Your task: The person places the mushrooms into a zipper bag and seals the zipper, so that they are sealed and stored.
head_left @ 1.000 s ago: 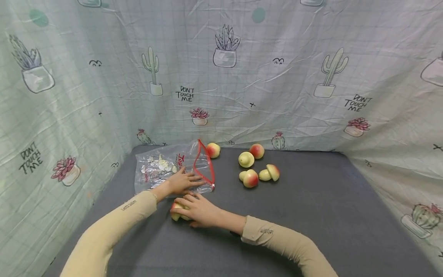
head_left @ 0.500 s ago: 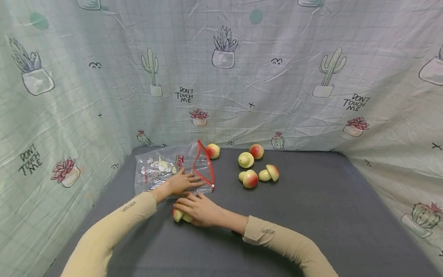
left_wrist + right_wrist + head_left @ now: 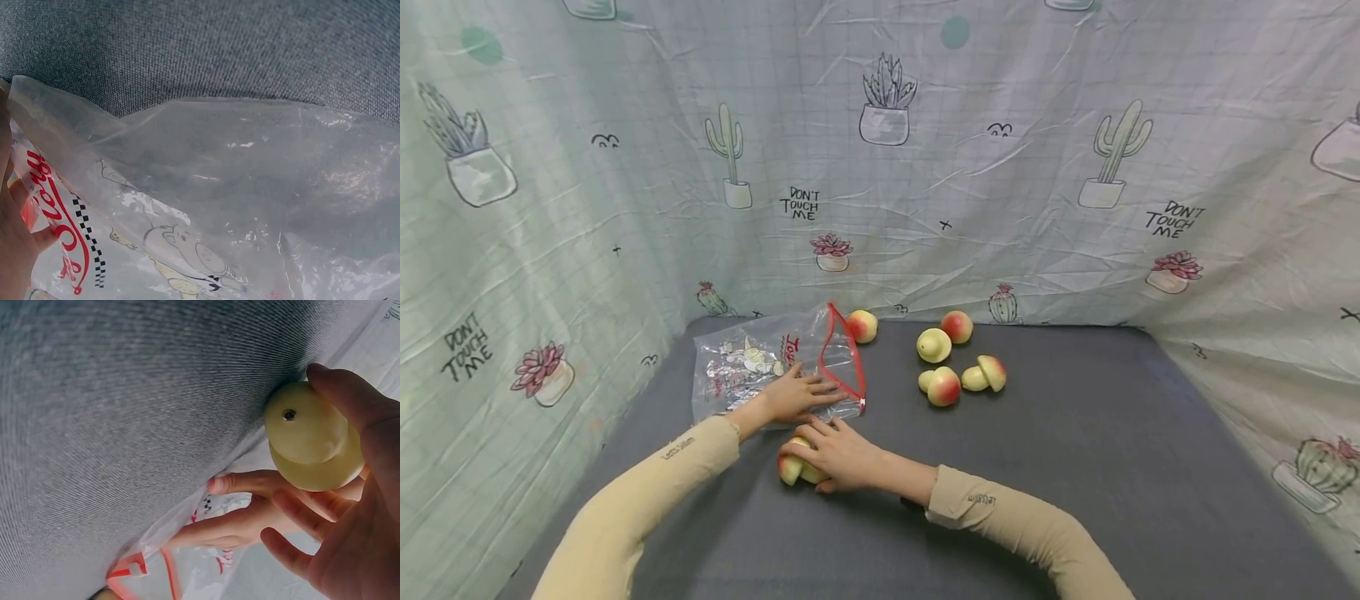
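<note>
My left hand rests on a clear plastic zip bag, its fingers spread near the red-edged mouth. The left wrist view shows the bag's red lettering and cartoon print, with part of the hand at the edge. Just in front of the bag, my right hand grips a mushroom-shaped piece, pale yellow with a red-tinted cap, low at the table. In the right wrist view, the thumb lies along one side of the mushroom, whose dark-spotted stem end faces the camera. Some gripping fingers are hidden behind it.
One red-and-yellow piece sits by the bag's mouth. Several more mushrooms are grouped to its right on the dark grey table. A cactus-printed curtain encloses the back and sides.
My right hand and the mushroom have shifted slightly to the right, and more of the mushroom shows now. The left hand and the bag stay in place.
</note>
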Action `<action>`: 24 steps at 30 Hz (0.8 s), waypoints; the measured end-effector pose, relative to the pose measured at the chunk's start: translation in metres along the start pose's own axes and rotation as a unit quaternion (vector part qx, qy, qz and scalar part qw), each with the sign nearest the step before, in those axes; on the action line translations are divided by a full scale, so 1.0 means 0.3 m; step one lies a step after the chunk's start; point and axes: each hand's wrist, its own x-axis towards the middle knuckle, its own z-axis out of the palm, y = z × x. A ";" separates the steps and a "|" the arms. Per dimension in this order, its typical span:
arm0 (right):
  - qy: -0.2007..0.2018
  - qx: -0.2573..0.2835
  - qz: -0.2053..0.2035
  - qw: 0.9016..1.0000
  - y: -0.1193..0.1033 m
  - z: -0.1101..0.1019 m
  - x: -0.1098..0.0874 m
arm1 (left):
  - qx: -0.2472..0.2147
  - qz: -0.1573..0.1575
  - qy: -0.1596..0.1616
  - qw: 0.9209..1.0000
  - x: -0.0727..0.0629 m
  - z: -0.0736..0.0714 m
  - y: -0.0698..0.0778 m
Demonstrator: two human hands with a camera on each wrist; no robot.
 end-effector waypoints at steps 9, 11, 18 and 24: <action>-0.007 -0.004 -0.010 1.000 0.003 0.007 0.001 | 0.010 0.000 0.007 1.000 -0.001 0.003 0.001; -0.006 -0.001 -0.011 1.000 0.002 0.009 0.000 | 0.008 -0.001 0.008 1.000 -0.001 0.003 0.001; -0.001 0.009 -0.019 1.000 0.008 0.014 -0.007 | -0.023 -0.008 0.004 1.000 -0.003 -0.007 0.000; -0.006 0.029 -0.010 0.999 0.012 0.007 -0.019 | -0.024 -0.020 -0.019 0.999 0.007 -0.013 0.005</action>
